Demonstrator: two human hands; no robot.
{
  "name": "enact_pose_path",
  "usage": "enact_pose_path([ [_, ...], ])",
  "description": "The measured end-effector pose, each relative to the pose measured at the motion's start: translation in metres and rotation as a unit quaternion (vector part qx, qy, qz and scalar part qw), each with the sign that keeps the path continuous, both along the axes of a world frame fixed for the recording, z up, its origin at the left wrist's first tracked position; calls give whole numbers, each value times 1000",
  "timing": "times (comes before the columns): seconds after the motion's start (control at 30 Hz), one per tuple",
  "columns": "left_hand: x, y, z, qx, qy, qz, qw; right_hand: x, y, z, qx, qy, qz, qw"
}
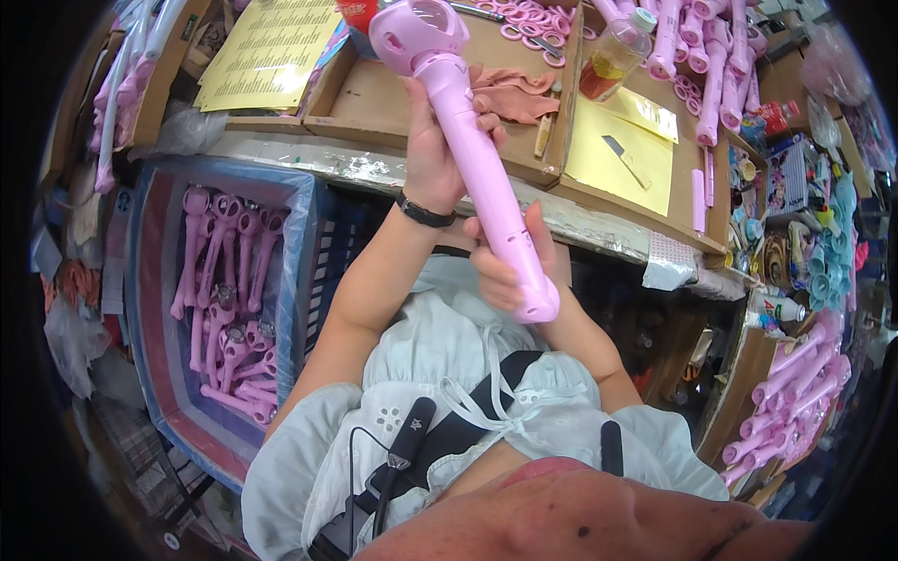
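A long pink plastic wand [477,150] with a hollow, round, cage-like head is held aslant in front of me. Its head points up to the far left and its rounded butt comes down toward me on the right. My left hand [432,161], below a black wristband, is closed around the upper handle just under the head. Lower down, my right hand [493,273] grips the shaft near the butt, thumb on the far side. Behind the wand, an orange-pink cloth [513,95] lies in a cardboard tray [365,101] on the bench.
At left stands a lined blue crate [304,224] holding several similar wands [220,309]. A knife [627,161] rests on yellow paper [594,140], near a bottle [615,56]. Pink rings [543,23] lie at the back. More pink parts [790,402] fill a right-hand box.
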State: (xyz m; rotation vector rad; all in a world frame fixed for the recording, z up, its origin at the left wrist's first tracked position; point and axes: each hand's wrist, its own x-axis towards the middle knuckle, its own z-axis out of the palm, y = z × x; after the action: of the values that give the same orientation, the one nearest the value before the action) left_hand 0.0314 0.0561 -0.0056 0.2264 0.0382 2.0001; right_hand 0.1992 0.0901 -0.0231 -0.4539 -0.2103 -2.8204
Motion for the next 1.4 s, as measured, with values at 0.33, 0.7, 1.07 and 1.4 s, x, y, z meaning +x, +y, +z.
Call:
enact_pose_path([
  [0.33, -16, -13, 9, -306, 190, 178, 916, 37, -15, -6, 768, -192, -316, 522],
  [0.7, -21, -21, 9, -126, 111, 168, 971, 49, -5, -35, 316, -198, -155, 915],
  [1.07, -21, -22, 4, -251, 208, 162, 931, 50, 0, -40, 605, -209, -217, 737],
  [1.4, -24, -34, -23, -94, 163, 31, 982, 70, 94, 21, 745, -162, -207, 613],
])
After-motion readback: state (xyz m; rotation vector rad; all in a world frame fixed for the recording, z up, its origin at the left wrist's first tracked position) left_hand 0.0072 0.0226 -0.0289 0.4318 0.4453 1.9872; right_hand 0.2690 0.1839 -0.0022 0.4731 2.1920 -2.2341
